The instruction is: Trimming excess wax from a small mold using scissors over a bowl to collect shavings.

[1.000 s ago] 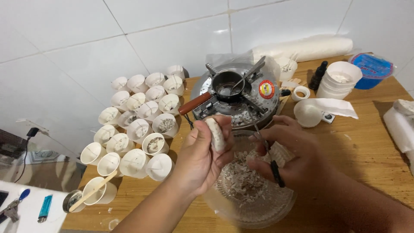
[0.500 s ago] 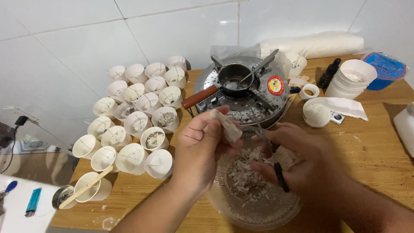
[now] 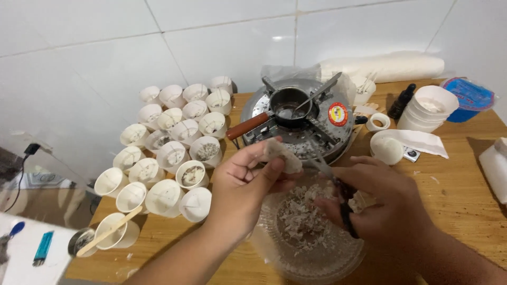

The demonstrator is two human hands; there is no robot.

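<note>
White tiles cover the wall behind a wooden table (image 3: pixel 465 158). In the middle of the table sits a round metal stove (image 3: pixel 303 119) with one small dark pot (image 3: pixel 288 103) on top; the pot has a brown handle and a spoon resting in it. Just in front of the stove is one clear glass bowl (image 3: pixel 306 232) full of pale wax shavings. Above the bowl, the left hand (image 3: pixel 245 187) pinches a whitish wax chunk (image 3: pixel 282 155) between thumb and fingers. The right hand (image 3: pixel 383 203) is closed tight around a small knife (image 3: pixel 338 184) with a dark handle, its blade pointing at the chunk. It looks like the wax is being shaved into the bowl, and the next cut needs the blade pressed against the chunk. Left of the stove stand about twenty white paper cups (image 3: pixel 174 153). To the right of the stove are one stack of white tubs (image 3: pixel 428 108) and one dark dropper bottle (image 3: pixel 400 100).
</note>
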